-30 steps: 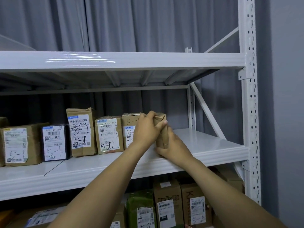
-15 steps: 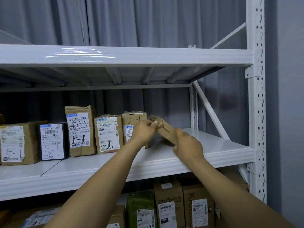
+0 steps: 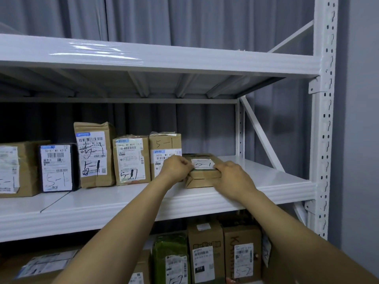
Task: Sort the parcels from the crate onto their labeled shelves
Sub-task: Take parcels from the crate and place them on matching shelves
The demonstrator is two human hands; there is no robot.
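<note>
Head view: the left hand (image 3: 177,169) pinches the left edge and the right hand (image 3: 233,179) curls over the right end of a flat brown parcel (image 3: 202,178) lying on the middle shelf (image 3: 287,185). Its "5-1" label (image 3: 202,165) faces up between the hands, likely so it matches the upright 5-1 boxes (image 3: 131,158) just left of the left hand.

I'm losing both ends of the flat parcel (image 3: 202,175) under the left hand (image 3: 177,168) and right hand (image 3: 230,178). The leftmost box (image 3: 24,169) is running off the left edge of my view. The green parcel (image 3: 170,251) below is getting cut off at the bottom, and the fine label print is proving too small for me.
</note>
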